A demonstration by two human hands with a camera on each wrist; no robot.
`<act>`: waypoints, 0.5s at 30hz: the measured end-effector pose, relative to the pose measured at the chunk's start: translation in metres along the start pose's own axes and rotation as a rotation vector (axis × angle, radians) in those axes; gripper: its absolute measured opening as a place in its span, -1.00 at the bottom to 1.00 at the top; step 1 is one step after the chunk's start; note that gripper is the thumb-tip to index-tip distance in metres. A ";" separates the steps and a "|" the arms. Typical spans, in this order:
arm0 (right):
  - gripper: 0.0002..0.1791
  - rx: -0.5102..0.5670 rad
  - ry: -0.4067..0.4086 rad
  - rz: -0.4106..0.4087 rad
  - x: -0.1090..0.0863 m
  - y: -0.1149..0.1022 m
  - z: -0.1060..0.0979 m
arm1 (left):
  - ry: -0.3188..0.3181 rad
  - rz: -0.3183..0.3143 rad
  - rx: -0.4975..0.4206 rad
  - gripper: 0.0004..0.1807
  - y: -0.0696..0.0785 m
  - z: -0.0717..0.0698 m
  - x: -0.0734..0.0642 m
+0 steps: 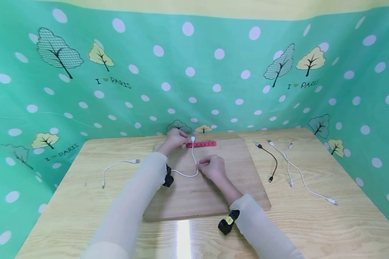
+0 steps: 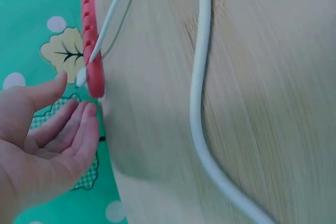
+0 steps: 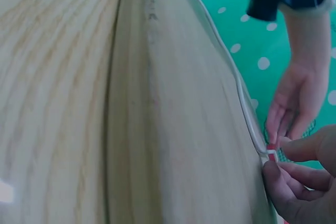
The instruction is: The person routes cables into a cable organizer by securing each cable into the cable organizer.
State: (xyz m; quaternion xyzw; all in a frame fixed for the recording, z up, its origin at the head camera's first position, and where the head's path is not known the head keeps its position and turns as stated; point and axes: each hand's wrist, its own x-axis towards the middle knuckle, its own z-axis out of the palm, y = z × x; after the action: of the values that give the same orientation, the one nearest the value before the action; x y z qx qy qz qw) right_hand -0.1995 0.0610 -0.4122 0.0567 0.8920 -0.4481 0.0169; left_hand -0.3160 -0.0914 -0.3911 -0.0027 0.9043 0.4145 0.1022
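Note:
A red cable holder (image 1: 205, 144) with a row of slots lies near the far edge of the wooden board. A white USB cable (image 1: 193, 153) runs across the holder's left end, its plug (image 1: 192, 138) beyond the holder. My left hand (image 1: 176, 138) is beside that end. In the left wrist view its fingers (image 2: 86, 140) are spread loosely near the white plug (image 2: 81, 77), with nothing between them. Lower on the board, my right hand (image 1: 214, 166) pinches the same cable between thumb and fingertips. The cable curves back left toward my left wrist.
Left of the wooden board (image 1: 181, 207) lies a short white cable (image 1: 116, 163). On the right are a short black cable (image 1: 273, 160) and two white cables (image 1: 303, 176), crossing each other. A green patterned curtain (image 1: 194, 90) hangs behind the table.

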 end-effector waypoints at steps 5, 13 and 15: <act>-0.83 0.024 0.010 -0.018 0.003 0.005 -0.006 | -0.058 0.023 -0.049 -0.62 -0.005 -0.014 -0.012; -0.79 0.065 -0.019 -0.034 0.007 0.010 -0.013 | -0.120 0.078 -0.030 -0.58 -0.017 -0.036 -0.031; -0.78 0.074 -0.024 -0.027 0.007 0.011 -0.016 | -0.116 0.090 -0.013 -0.58 -0.020 -0.042 -0.033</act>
State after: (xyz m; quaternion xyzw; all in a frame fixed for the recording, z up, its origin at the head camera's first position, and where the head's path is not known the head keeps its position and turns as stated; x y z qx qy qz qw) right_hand -0.2047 0.0803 -0.4119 0.0397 0.8752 -0.4818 0.0194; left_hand -0.2893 -0.1389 -0.3735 0.0614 0.8933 0.4240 0.1357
